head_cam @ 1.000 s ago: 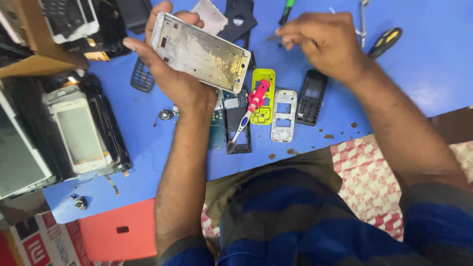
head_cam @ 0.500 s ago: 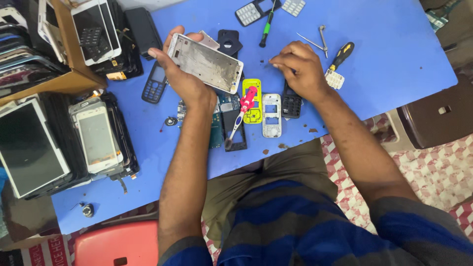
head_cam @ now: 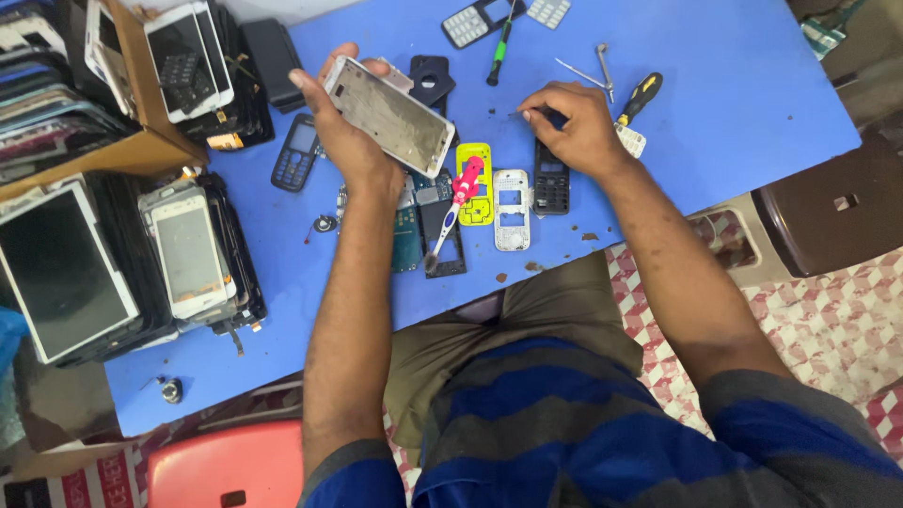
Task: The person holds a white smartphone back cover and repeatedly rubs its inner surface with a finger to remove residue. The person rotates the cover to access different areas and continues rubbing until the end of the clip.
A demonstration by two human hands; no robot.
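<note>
My left hand (head_cam: 340, 127) holds a silver phone frame (head_cam: 390, 115) tilted above the blue table (head_cam: 715, 113), open back facing up. My right hand (head_cam: 576, 127) rests on the table to the right, fingertips pinched on a thin metal tool or small part that is too small to make out. Just below my hands lie a yellow phone shell (head_cam: 480, 188), a white phone shell (head_cam: 512, 209), a black keypad phone (head_cam: 551, 179) and a toothbrush with a red handle (head_cam: 453, 207).
Stacks of phones and screens (head_cam: 188, 254) crowd the left edge, with a tablet (head_cam: 56, 273) and a wooden box of phones (head_cam: 141, 85). A green screwdriver (head_cam: 500, 47), tweezers (head_cam: 588, 68) and a yellow-handled screwdriver (head_cam: 640, 96) lie at the far side. A brown stool (head_cam: 828, 207) stands to the right.
The camera view has pulled back and shifted. My right hand has lowered from above the table down to its surface by the black phone. My left hand keeps hold of the frame.
</note>
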